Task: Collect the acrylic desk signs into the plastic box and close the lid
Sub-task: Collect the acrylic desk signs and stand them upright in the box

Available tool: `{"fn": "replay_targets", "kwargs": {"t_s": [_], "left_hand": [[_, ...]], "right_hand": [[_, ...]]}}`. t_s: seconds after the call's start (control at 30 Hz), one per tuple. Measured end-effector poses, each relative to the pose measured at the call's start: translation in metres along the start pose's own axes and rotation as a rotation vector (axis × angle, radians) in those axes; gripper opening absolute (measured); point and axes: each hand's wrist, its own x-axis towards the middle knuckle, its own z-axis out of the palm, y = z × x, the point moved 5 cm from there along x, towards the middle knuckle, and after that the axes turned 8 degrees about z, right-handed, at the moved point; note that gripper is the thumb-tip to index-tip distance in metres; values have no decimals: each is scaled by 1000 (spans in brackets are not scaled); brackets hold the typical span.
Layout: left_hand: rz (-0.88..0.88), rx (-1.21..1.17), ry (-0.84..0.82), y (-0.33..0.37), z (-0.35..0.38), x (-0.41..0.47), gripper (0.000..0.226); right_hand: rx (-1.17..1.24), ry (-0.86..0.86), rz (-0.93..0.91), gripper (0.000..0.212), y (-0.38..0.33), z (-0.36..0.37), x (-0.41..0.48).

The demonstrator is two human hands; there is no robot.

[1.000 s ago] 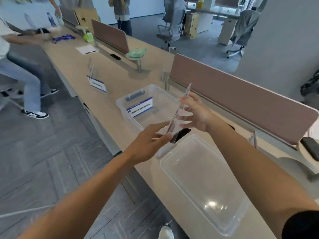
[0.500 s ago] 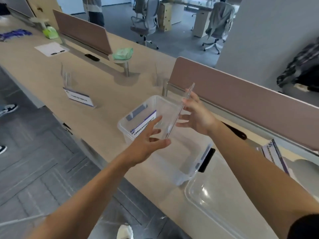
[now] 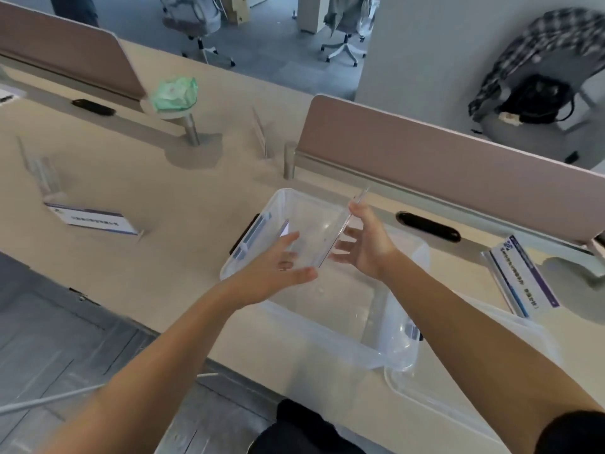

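Head view: in the last second the sign has come from over the box's near right corner, by the lid, to over the box's middle. The camera has tipped down with it, so the open box now lies straight under both hands.

The sign stands steeply tilted and nearly edge-on, with its top toward the box's far right rim. Its lower corner is over the box floor, and whether that corner is already below the rim cannot be told.

The right hand pinches the sign, thumb on the near face and fingers spread behind it. The left hand has eased off its earlier fingertip hold on the bottom edge. It is now spread, fingers straight, with the thumb tip just beside the lower corner, and contact there is unclear.

This reads as the lowering step. The sign is lined up and probably only needs to be let down and released, mostly by the right hand.

The task looks well short of done:
- A left sign stands on the desk, well apart to the box's left.
- A right sign lies well apart to the box's right.
- The lid rests upturned, touching or just beside the box's near right corner, and is not yet fitted
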Motion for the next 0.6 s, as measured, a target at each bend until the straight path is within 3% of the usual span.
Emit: {"fn": "replay_targets", "kwargs": {"t_s": [0.13,0.33,0.6], "left_hand": [[54,74,168,-8,-39,31,73],[64,608,227,-58,-96,84,60],[138,589,156,-88,-105,114,62]], "right_hand": [[20,38,61,88,16,-14,40],[-19,83,164,84,54,-12,80],[-90,223,241,92,94,-4,115]]}}
